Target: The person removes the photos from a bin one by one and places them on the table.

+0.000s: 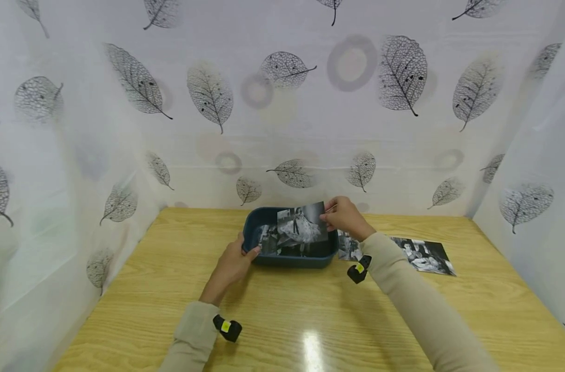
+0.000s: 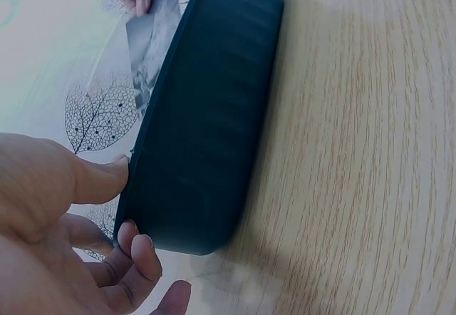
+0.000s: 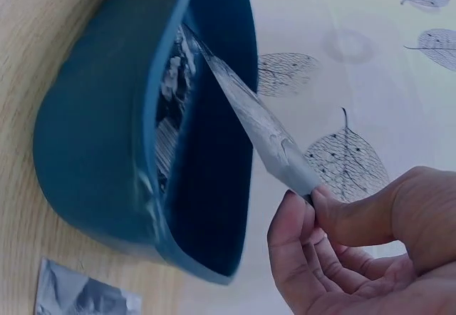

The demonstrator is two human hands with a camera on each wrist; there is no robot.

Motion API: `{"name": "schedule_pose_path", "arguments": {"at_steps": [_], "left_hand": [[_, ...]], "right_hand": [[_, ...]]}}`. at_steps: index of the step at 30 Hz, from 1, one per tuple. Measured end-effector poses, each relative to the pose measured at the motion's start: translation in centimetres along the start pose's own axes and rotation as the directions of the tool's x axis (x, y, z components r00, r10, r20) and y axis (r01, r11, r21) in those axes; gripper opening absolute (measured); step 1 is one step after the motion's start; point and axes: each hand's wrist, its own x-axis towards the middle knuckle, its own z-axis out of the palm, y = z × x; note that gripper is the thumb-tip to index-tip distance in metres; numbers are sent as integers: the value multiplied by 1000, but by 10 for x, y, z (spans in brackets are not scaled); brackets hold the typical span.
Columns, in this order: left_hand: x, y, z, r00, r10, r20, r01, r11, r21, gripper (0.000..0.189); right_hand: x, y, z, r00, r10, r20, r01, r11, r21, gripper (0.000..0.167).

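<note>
A dark blue plastic bin [image 1: 292, 262] stands at the back of the table. My left hand [image 1: 233, 261] grips its left front corner, thumb on the rim and fingers outside, as the left wrist view also shows. My right hand [image 1: 347, 217] pinches the right edge of a black-and-white photo [image 1: 303, 227] between thumb and fingers. This photo is tilted, its lower left part down inside the bin [image 3: 100, 130]. Beneath it, more black-and-white photo [image 3: 171, 87] surface shows on the bin floor, partly hidden by the held print.
Right of the bin, one photo [image 1: 349, 247] lies on the wooden table [image 1: 282, 310], partly covered by my right arm. Another photo [image 1: 424, 256] lies farther right. A white leaf-printed curtain [image 1: 282, 129] hangs behind the table and along both sides.
</note>
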Motion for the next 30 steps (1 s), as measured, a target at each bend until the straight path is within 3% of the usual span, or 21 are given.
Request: {"name": "schedule_pose_path", "arguments": {"at_steps": [5, 13, 23, 30], "left_hand": [[2, -1, 0, 1000, 4, 3, -4, 1000, 10, 79], [2, -1, 0, 1000, -4, 6, 4, 1000, 15, 79], [-1, 2, -1, 1000, -11, 11, 11, 1000, 8, 79], [-1, 2, -1, 1000, -16, 3, 16, 1000, -8, 79]], "right_hand": [[-8, 1, -12, 1000, -4, -1, 4, 998, 68, 26], [-26, 7, -25, 1000, -7, -2, 7, 996, 88, 26], [-49, 15, -30, 1000, -3, 7, 2, 995, 97, 26], [-63, 23, -29, 998, 10, 59, -19, 988, 153, 28]]}}
